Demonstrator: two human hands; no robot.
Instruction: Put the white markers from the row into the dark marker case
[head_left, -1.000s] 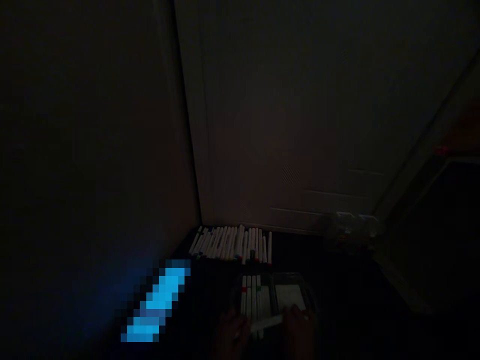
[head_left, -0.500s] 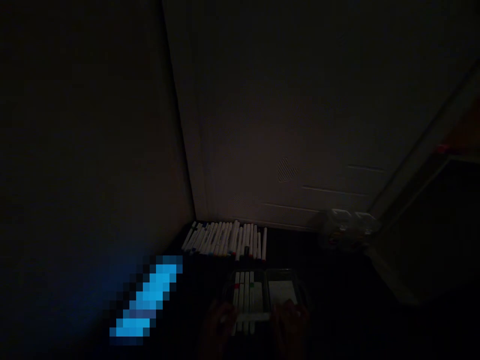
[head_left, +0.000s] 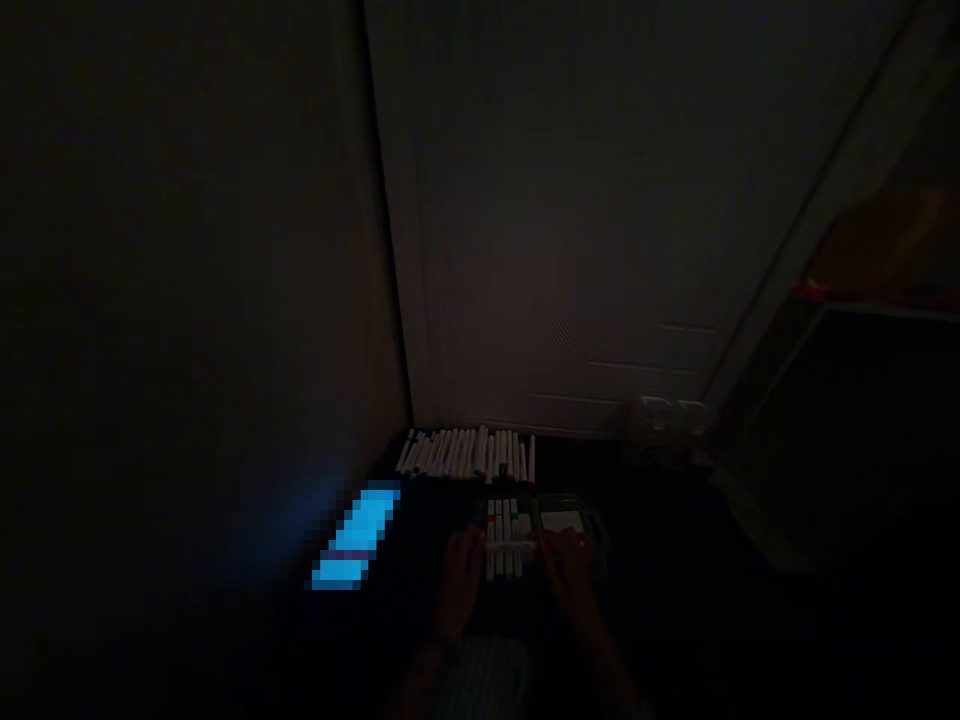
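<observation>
Dimly, in near darkness, looking down at a clear two-part case, with clock directions counted from its middle. Holding one white marker crosswise over the case's near part: pinched at one end in the left hand, at eight o'clock, and at the other in the right hand, at five o'clock. Gripped narrowly on both sides, though too dark to make out each fingertip.

Lying side by side under it, pointing toward twelve: four white markers, one with a red band, one with green, in the nine-o'clock compartment. In the three-o'clock compartment, a pale flat piece.

Judging by the layout, only partly along: four laid in, one in hand and not yet set down. Outside the case, at eleven o'clock by the foot of a wall panel: a long row of markers, seemingly far more than inside.

Farther off at two o'clock, clear containers, contents unreadable. At nine, a blocky patch of blue light.
</observation>
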